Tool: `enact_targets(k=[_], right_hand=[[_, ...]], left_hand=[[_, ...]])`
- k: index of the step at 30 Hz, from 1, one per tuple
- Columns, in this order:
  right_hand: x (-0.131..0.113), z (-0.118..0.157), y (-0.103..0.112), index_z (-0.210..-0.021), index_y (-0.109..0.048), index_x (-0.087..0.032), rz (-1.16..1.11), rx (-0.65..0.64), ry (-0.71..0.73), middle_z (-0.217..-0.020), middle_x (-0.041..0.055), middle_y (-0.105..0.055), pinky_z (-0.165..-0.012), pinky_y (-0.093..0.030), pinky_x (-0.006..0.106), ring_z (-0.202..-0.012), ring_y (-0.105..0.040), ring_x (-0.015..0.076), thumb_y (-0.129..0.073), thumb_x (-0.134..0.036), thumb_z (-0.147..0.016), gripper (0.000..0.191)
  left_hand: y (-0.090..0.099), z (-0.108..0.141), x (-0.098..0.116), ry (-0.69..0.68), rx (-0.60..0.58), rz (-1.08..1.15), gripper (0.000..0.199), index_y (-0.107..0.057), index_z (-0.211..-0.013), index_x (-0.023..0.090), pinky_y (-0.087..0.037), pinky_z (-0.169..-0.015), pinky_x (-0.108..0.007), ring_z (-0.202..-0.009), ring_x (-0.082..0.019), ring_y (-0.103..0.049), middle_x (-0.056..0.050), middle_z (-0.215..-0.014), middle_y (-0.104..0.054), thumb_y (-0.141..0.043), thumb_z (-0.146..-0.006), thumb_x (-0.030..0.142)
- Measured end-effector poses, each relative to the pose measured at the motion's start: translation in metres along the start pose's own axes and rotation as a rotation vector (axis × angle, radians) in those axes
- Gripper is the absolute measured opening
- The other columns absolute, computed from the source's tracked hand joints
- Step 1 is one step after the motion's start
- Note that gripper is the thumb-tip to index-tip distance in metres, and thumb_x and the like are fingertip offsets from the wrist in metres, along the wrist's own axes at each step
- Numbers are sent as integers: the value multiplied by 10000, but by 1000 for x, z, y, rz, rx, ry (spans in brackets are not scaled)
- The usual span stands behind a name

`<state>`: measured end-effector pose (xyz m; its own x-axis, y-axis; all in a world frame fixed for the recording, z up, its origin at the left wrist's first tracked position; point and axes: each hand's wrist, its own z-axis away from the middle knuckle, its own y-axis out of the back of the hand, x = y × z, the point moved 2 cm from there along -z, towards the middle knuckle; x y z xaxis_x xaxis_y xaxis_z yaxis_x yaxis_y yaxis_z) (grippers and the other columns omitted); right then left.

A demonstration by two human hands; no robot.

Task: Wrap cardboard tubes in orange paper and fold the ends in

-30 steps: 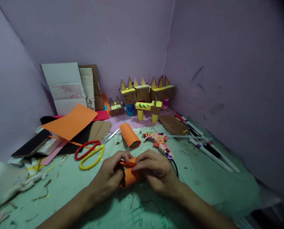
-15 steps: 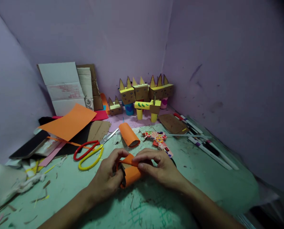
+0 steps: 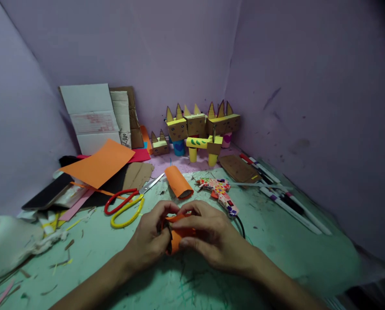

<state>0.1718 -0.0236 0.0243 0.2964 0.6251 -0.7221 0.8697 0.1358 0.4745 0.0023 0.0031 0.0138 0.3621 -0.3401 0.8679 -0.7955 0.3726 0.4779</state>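
Observation:
Both my hands hold a cardboard tube wrapped in orange paper (image 3: 177,242) just above the green table. My left hand (image 3: 151,234) grips its open left end, thumb at the rim. My right hand (image 3: 213,234) is curled over the top and right side, fingers on the paper and thumb against the front. The fingers partly hide the tube and the paper's edge. Beyond the hands lies a second orange-covered tube (image 3: 177,181). A floral-patterned glue gun (image 3: 221,196) rests to its right, and scissors (image 3: 128,221) with red and yellow handles lie to the left.
Cardboard animal figures (image 3: 195,125) stand at the back corner. Orange paper (image 3: 102,163) and cardboard scraps are piled at left. Markers (image 3: 289,209) lie at right near a brown cardboard piece (image 3: 239,168). A white bottle (image 3: 5,245) lies at the left edge.
My right hand has slid left along the tube, its fingers now over the paper flap that stood raised before. My left hand keeps its grip. The view has turned slightly left.

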Motion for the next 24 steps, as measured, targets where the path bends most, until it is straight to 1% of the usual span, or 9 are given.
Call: enact_targets(k=[3, 6, 8, 13, 16, 19, 20, 22, 24], right_hand=[[-3, -2, 0, -937, -671, -236, -17, -21, -8, -1019, 50, -611, -810, -497, 354, -932, -585, 186, -682, -85, -731, 255], [-2, -5, 0, -826, -655, -218, -72, -19, -76, -976, 33, -604, -788, -494, 325, -907, -586, 170, -658, -81, -748, 158], [-1, -6, 0, -770, -640, -213, -75, -27, -96, -951, 23, -601, -780, -482, 316, -888, -583, 161, -634, -74, -763, 139], [-3, -5, -3, -740, -586, -185, 26, -31, -26, -972, 61, -598, -770, -449, 341, -888, -568, 188, -563, -68, -764, 122], [-6, -3, -7, -728, -556, -180, 13, -15, -39, -926, 62, -589, -716, -447, 310, -834, -563, 177, -528, -66, -763, 122], [-8, 0, -10, -741, -559, -180, 37, 1, -55, -887, 53, -587, -676, -441, 294, -805, -559, 174, -523, -62, -750, 124], [-8, 1, -11, -746, -564, -180, 51, 7, -50, -886, 54, -589, -671, -441, 294, -804, -560, 176, -526, -62, -746, 124], [-9, 2, -11, -758, -575, -178, 66, 25, -36, -905, 60, -593, -671, -446, 295, -805, -566, 177, -533, -68, -749, 118], [-8, 2, -11, -770, -591, -176, 67, 56, -19, -923, 67, -597, -686, -456, 294, -813, -575, 172, -537, -74, -768, 115]], left_hand=[[-1, 0, 2, -14, 14, -10, 342, -489, -1008, 189, -467, -710, -272, -912, -189, -593, -40, -969, -610, -401, -696, 82], [-2, 0, 5, -18, 26, -24, 366, -492, -991, 185, -457, -642, -240, -824, -161, -599, -25, -912, -625, -397, -656, 74], [-2, -1, 8, -20, 42, -41, 346, -505, -942, 182, -447, -604, -218, -744, -139, -594, -8, -842, -633, -401, -631, 71], [-1, 0, 9, -34, 98, -113, 215, -556, -787, 168, -381, -460, -184, -505, -96, -511, 29, -609, -603, -408, -645, 105], [-1, 1, 5, -87, 100, -172, 195, -587, -727, 155, -364, -448, -189, -468, -94, -494, 21, -557, -595, -407, -659, 119], [-2, 1, 2, -120, 95, -173, 191, -596, -705, 144, -378, -477, -206, -491, -109, -517, 5, -557, -600, -411, -662, 128], [-1, 1, 2, -109, 84, -160, 189, -597, -706, 142, -378, -486, -211, -501, -112, -519, 4, -561, -596, -414, -659, 128], [3, 1, 4, -42, 38, -116, 202, -603, -742, 140, -359, -484, -212, -494, -106, -486, 17, -555, -565, -420, -658, 132], [8, 0, 8, 47, -70, -4, 251, -615, -853, 144, -350, -494, -212, -527, -106, -470, 22, -607, -561, -442, -671, 154]])
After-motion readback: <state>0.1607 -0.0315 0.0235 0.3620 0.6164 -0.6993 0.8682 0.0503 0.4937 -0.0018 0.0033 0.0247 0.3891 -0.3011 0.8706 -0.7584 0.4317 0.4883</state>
